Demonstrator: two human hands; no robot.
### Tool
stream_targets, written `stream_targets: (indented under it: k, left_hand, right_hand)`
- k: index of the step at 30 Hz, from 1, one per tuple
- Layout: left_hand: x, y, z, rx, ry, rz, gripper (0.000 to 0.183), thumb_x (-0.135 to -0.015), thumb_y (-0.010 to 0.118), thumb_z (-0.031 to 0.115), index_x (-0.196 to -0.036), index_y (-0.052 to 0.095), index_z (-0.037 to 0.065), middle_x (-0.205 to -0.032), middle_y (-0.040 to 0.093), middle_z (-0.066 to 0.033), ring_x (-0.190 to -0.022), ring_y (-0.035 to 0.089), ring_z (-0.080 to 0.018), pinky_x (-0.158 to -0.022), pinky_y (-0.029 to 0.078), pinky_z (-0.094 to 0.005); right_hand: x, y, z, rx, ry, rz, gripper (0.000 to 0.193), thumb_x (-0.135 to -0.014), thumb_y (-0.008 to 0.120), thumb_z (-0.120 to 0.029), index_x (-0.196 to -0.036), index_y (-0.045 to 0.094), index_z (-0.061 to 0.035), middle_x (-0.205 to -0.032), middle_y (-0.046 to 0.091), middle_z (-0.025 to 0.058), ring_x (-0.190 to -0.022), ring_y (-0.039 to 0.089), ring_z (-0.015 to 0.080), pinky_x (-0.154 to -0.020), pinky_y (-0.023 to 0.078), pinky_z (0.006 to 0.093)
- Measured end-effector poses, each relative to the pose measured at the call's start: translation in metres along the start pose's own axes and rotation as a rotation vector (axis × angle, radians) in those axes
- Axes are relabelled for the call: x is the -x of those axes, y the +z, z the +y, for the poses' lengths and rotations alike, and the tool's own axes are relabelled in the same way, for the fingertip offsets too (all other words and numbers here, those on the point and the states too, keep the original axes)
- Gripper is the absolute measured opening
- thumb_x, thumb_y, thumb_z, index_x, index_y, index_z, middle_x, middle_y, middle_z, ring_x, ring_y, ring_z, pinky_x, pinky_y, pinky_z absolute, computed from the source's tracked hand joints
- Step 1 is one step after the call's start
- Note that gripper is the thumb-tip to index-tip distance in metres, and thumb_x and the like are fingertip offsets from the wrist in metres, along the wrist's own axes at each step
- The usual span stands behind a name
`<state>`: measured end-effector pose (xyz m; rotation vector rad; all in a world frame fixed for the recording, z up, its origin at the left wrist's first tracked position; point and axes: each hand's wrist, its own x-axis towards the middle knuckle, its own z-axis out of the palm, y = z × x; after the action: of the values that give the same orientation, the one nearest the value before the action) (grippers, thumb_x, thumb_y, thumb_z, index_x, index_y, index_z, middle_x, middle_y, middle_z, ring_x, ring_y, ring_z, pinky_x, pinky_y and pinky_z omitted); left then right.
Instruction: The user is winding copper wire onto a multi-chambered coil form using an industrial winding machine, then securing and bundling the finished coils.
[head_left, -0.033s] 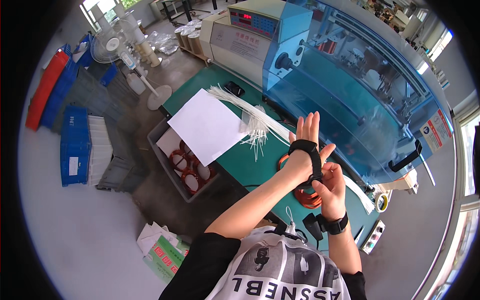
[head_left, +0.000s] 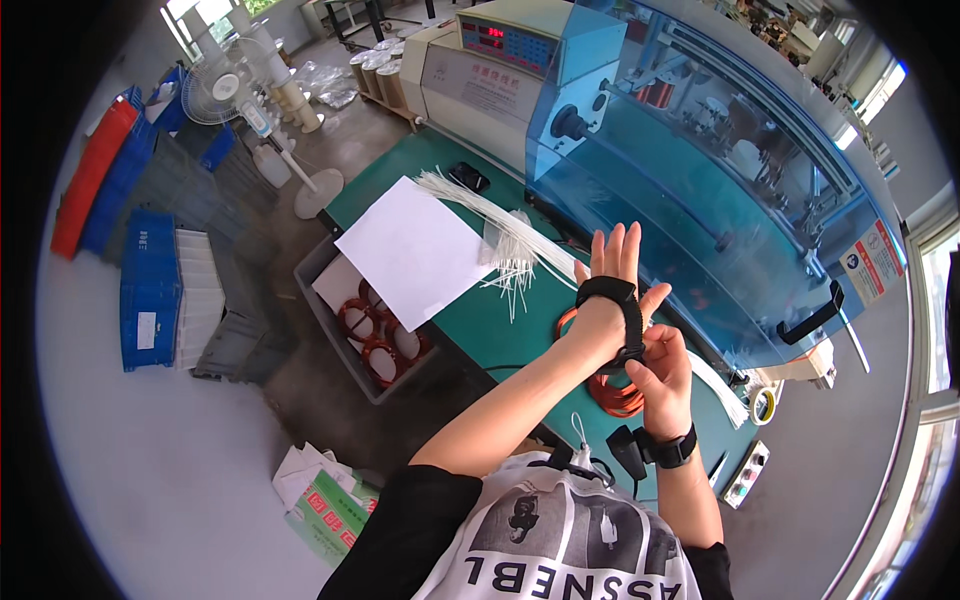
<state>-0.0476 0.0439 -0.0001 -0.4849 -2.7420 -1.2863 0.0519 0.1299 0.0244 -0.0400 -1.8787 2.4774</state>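
My left hand [head_left: 603,325] is raised over the green table, palm flat and fingers stretched out. A black strap [head_left: 607,288] runs round that hand, with a dark fitting near the wrist. My right hand [head_left: 667,385] has its fingers curled and its thumb bent in, closed on the strap by the left wrist; the exact grip is partly hidden. On my right wrist sits a black band [head_left: 675,450] with a small dark box beside it. Beneath the hands lies a coil of orange-brown wire [head_left: 615,398], partly covered by them.
A winding machine [head_left: 540,60] with a clear blue cover [head_left: 680,230] stands behind the table [head_left: 480,340]. White paper [head_left: 415,250] and thin white strips [head_left: 515,235] lie at left. A grey crate [head_left: 375,395] holds wire coils. Yellow tape [head_left: 763,405] is at right.
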Motion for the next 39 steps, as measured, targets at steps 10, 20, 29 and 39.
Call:
stream_targets:
  k: [10, 20, 29, 39]
  left_hand:
    - [-0.016, -0.008, 0.0, -0.591, 0.312, 0.082, 0.043, -0.087, 0.053, 0.015, -0.127, 0.046, 0.003, -0.129, 0.049, -0.0196, -0.122, 0.045, -0.0369, -0.098, 0.03, -0.0632]
    - [0.004, -0.043, 0.057, 1.585, -0.259, -0.436, 0.019, -0.092, 0.056, 0.017, -0.108, 0.057, 0.006, -0.091, 0.063, -0.0084, -0.078, 0.063, -0.0159, -0.062, 0.056, -0.0305]
    - [0.05, -0.034, 0.106, 1.798, -0.288, -1.268, 0.035, -0.091, 0.057, 0.033, -0.111, 0.053, 0.005, -0.089, 0.059, -0.0095, -0.074, 0.06, -0.0153, -0.055, 0.054, -0.03]
    - [-0.021, -0.026, 0.038, 0.487, 0.294, 0.175, 0.018, -0.086, 0.06, 0.012, -0.098, 0.056, -0.001, -0.073, 0.062, -0.0105, -0.062, 0.062, -0.0216, -0.059, 0.051, -0.031]
  right_hand:
    - [0.006, 0.008, -0.01, 0.046, 0.0, -0.095, 0.027, -0.08, 0.065, -0.005, -0.105, 0.053, -0.0018, -0.097, 0.058, 0.0023, -0.085, 0.051, 0.0063, -0.073, 0.04, 0.0183]
    - [0.023, -0.01, 0.011, 0.107, -0.059, -0.31, 0.044, -0.084, 0.061, -0.033, -0.108, 0.06, 0.0037, -0.115, 0.056, 0.0088, -0.101, 0.052, 0.0198, -0.092, 0.037, 0.0305]
    - [0.013, -0.016, -0.011, -0.134, 0.404, -0.562, 0.078, -0.087, 0.038, -0.061, -0.143, 0.03, -0.0065, -0.147, 0.03, 0.0127, -0.135, 0.029, 0.0216, -0.109, 0.025, 0.0345]
    - [0.015, -0.013, -0.01, 0.193, -0.076, -0.049, 0.016, -0.086, 0.053, -0.003, -0.1, 0.058, 0.0023, -0.112, 0.058, 0.0106, -0.103, 0.054, 0.0175, -0.09, 0.041, 0.0292]
